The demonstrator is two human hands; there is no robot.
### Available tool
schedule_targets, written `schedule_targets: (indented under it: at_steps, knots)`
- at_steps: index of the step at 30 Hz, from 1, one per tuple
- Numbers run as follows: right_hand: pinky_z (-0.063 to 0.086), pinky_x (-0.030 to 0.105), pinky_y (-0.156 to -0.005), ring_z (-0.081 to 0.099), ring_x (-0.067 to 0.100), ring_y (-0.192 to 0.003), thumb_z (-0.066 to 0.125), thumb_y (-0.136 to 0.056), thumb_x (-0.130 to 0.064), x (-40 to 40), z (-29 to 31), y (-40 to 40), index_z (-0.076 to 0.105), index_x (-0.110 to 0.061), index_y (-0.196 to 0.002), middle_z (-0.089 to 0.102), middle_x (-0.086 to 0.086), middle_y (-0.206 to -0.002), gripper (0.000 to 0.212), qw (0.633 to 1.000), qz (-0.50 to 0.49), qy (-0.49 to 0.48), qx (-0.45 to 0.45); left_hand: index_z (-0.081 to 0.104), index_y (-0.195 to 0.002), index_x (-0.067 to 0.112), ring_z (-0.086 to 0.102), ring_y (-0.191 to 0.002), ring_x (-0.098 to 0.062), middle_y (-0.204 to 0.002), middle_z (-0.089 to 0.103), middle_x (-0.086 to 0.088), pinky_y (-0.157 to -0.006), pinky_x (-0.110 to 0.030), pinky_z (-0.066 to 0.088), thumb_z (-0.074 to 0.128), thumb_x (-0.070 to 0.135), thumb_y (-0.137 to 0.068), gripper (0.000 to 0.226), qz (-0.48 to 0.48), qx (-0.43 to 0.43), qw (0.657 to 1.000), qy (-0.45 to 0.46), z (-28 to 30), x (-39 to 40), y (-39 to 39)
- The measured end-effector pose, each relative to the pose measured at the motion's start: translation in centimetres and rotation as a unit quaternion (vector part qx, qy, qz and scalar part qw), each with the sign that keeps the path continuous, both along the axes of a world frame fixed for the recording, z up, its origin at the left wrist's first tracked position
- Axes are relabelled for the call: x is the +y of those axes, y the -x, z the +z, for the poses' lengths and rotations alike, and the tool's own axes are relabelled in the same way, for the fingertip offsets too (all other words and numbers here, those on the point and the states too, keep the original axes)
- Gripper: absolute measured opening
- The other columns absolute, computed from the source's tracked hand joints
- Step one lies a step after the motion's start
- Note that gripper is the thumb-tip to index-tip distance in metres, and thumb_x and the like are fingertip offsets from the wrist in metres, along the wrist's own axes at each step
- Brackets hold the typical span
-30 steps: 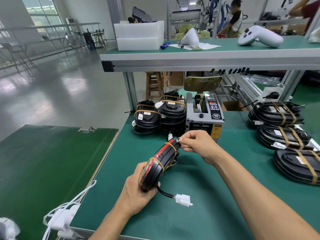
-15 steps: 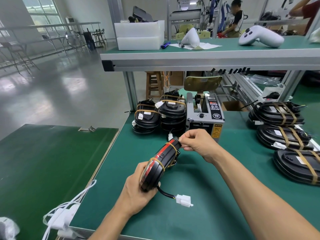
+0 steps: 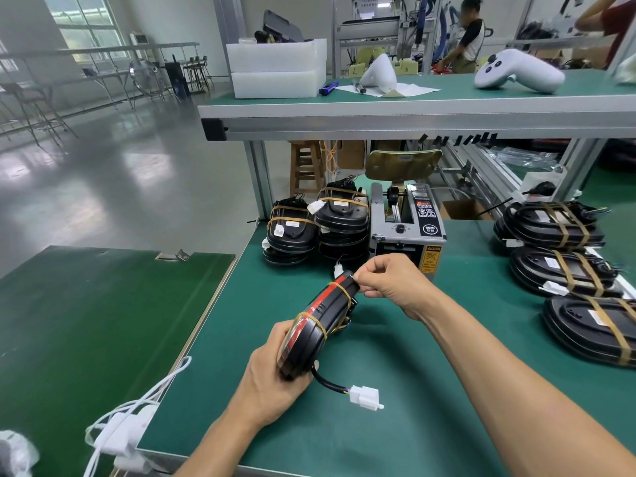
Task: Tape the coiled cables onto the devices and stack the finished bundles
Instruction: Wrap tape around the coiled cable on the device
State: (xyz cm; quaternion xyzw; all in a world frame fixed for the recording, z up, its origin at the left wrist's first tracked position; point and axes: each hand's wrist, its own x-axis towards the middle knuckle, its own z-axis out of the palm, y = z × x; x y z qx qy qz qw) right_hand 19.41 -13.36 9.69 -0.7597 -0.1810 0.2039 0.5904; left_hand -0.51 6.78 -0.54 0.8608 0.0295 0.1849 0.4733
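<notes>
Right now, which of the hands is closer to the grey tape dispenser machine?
Right. The right hand pinches the black-and-red device's far end just in front of the grey tape dispenser machine; the left hand grips its near end, farther away.

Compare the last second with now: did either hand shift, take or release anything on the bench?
Almost nothing changed. The right hand still pinches at the top end of the taped device, having edged very slightly upward. The left hand keeps gripping its lower end. The white connector, the finished stacks and the tape dispenser stayed put.
</notes>
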Motion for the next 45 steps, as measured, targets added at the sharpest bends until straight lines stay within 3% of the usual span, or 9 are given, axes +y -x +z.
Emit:
schedule_targets:
  at_steps: [5, 13, 19, 26, 31, 36, 40, 45]
  knots:
    - [0.057, 0.021, -0.069, 0.072, 0.011, -0.076, 0.075, -0.089, -0.006, -0.2, 0.2, 0.0, 0.074, -0.009, -0.078, 0.073, 0.006, -0.077, 0.011, 1.000, -0.002, 0.000, 0.004, 0.051, -0.134, 0.052, 0.062, -0.075, -0.015, -0.092, 0.073, 0.010, -0.075, -0.023, 0.055, 0.080, 0.037, -0.083, 0.060, -0.006, 0.000, 1.000, 0.000, 0.0, 0.0, 0.0]
    - [0.058, 0.024, -0.070, 0.070, 0.011, -0.067, 0.078, -0.088, -0.007, -0.4, -0.1, -0.4, 0.074, -0.002, -0.085, 0.071, 0.008, -0.070, 0.007, 0.998, -0.008, -0.012, 0.060, 0.050, -0.135, 0.054, 0.059, -0.072, -0.006, -0.092, 0.072, 0.017, -0.071, -0.014, 0.051, 0.079, 0.034, -0.082, 0.063, -0.011, -0.011, 1.000, -0.017, 0.1, 0.0, 0.1]
    - [0.060, 0.023, -0.066, 0.074, 0.015, -0.071, 0.081, -0.088, -0.007, -0.3, 0.0, -0.2, 0.073, 0.000, -0.094, 0.077, 0.014, -0.083, 0.012, 0.990, -0.030, -0.039, 0.129, 0.050, -0.135, 0.054, 0.058, -0.071, -0.005, -0.091, 0.071, 0.019, -0.070, -0.013, 0.050, 0.079, 0.033, -0.082, 0.063, -0.011, -0.010, 1.000, -0.022, 0.2, 0.0, 0.1]
    - [0.055, 0.030, -0.078, 0.076, 0.016, -0.079, 0.078, -0.090, -0.007, -0.1, -0.8, 0.2, 0.073, -0.009, -0.097, 0.079, 0.010, -0.093, 0.009, 0.968, -0.031, -0.108, 0.224, 0.051, -0.134, 0.052, 0.056, -0.071, -0.006, -0.090, 0.070, 0.017, -0.070, -0.016, 0.050, 0.079, 0.032, -0.083, 0.062, -0.012, -0.009, 1.000, -0.014, 0.2, 0.0, 0.0]
    - [0.053, 0.030, -0.080, 0.076, 0.013, -0.077, 0.075, -0.093, -0.009, 0.3, -1.8, 0.5, 0.075, -0.010, -0.097, 0.080, 0.010, -0.095, 0.004, 0.961, -0.044, -0.134, 0.238, 0.051, -0.135, 0.053, 0.058, -0.072, -0.007, -0.092, 0.071, 0.016, -0.071, -0.016, 0.052, 0.079, 0.033, -0.083, 0.062, -0.012, -0.012, 1.000, -0.012, 0.1, 0.0, 0.0]
    - [0.053, 0.029, -0.074, 0.073, 0.011, -0.067, 0.074, -0.095, -0.014, 0.7, -2.3, 0.8, 0.074, -0.010, -0.097, 0.078, 0.003, -0.080, 0.005, 0.957, -0.073, -0.147, 0.238, 0.051, -0.135, 0.054, 0.058, -0.071, -0.006, -0.090, 0.071, 0.016, -0.070, -0.014, 0.051, 0.079, 0.034, -0.083, 0.062, -0.011, -0.013, 1.000, -0.015, 0.0, -0.1, 0.0]
    - [0.053, 0.030, -0.086, 0.071, 0.017, -0.084, 0.082, -0.089, -0.023, 0.7, -2.7, 1.5, 0.076, -0.009, -0.093, 0.078, 0.009, -0.094, 0.015, 0.968, -0.081, -0.140, 0.193, 0.051, -0.135, 0.051, 0.055, -0.069, -0.004, -0.089, 0.069, 0.017, -0.069, -0.013, 0.049, 0.080, 0.033, -0.084, 0.061, -0.013, -0.014, 1.000, -0.013, 0.1, -0.1, 0.0]
    - [0.048, 0.031, -0.084, 0.070, 0.008, -0.092, 0.091, -0.074, -0.042, 0.8, -2.9, 2.9, 0.078, -0.019, -0.102, 0.077, -0.004, -0.098, 0.039, 0.988, -0.050, -0.100, 0.108, 0.051, -0.134, 0.053, 0.059, -0.072, -0.008, -0.092, 0.072, 0.013, -0.071, -0.017, 0.053, 0.080, 0.036, -0.083, 0.061, -0.002, -0.007, 1.000, -0.005, -0.1, 0.1, -0.1]
